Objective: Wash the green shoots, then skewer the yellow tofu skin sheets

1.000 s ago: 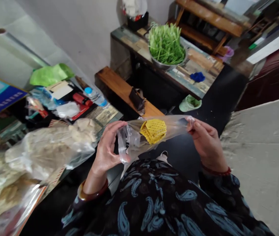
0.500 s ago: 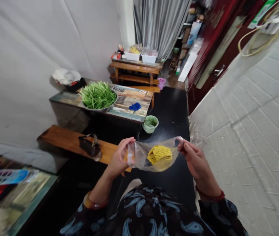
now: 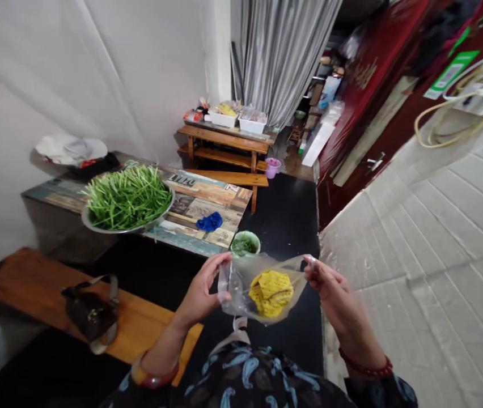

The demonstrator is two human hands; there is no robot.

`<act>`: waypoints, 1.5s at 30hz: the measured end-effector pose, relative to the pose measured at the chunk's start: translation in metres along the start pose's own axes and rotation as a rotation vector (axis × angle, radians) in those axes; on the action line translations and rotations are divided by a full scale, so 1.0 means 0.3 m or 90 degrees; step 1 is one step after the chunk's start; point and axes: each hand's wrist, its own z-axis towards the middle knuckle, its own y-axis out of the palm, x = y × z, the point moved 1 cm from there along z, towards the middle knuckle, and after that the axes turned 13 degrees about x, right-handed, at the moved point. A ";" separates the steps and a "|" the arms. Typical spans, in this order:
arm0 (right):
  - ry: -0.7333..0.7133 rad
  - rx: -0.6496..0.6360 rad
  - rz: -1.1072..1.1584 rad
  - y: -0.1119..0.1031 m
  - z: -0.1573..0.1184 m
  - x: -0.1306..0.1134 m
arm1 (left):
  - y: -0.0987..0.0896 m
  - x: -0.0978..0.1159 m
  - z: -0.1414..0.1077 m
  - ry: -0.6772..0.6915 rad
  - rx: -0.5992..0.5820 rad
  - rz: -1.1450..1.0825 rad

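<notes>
Stretched between my two hands is a clear plastic bag [image 3: 236, 283]. Inside it lies a crumpled yellow cloth [image 3: 271, 293] with dark specks. My left hand [image 3: 202, 290] grips the bag's left side between thumb and fingers. The bag's upper right corner is pinched by my right hand [image 3: 330, 286]. Just beyond the bag, a green basket [image 3: 245, 243] with greens in it stands on the floor, partly hidden by the bag.
Ahead on the left, a table [image 3: 199, 245] bears a metal bowl of green stalks [image 3: 128, 198] and a blue cloth [image 3: 210, 221]. A handbag [image 3: 90, 314] sits on a wooden bench [image 3: 24, 283]. A white brick-patterned wall [image 3: 428, 272] runs along the right. Further back stands a pink bucket [image 3: 272, 168].
My view has moved forward, so the table, bench and basket appear nearer and lower. Both hands still hold the bag, now a little lower in view, and the cloth in it shows larger.
</notes>
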 end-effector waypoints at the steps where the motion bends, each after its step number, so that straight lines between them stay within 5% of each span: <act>1: -0.001 -0.010 -0.008 0.023 0.073 -0.010 | 0.011 -0.016 0.060 0.004 0.011 0.004; 7: 0.006 -0.085 -0.020 0.214 0.514 -0.076 | 0.063 -0.052 0.382 0.057 0.095 0.112; 13: 0.036 -0.240 -0.043 0.421 0.968 -0.081 | 0.135 -0.121 0.600 0.061 0.250 0.242; 19: 0.089 -0.463 -0.081 0.603 1.428 -0.069 | 0.342 -0.221 0.767 0.038 0.470 0.308; 24: 0.153 -0.616 -0.118 0.761 1.715 -0.098 | 0.521 -0.242 0.921 -0.019 0.628 0.330; 28: 0.167 -0.702 -0.119 0.926 1.825 -0.084 | 0.582 -0.251 1.019 -0.044 0.716 0.350; 33: 0.150 -0.745 -0.117 1.074 1.849 -0.051 | 0.592 -0.264 1.064 -0.023 0.740 0.410; 40: 0.126 -0.755 -0.156 1.221 1.943 -0.039 | 0.486 -0.292 1.168 -0.021 0.780 0.430; 45: 0.138 -0.829 -0.189 1.463 2.045 0.029 | 0.400 -0.371 1.332 -0.015 0.859 0.445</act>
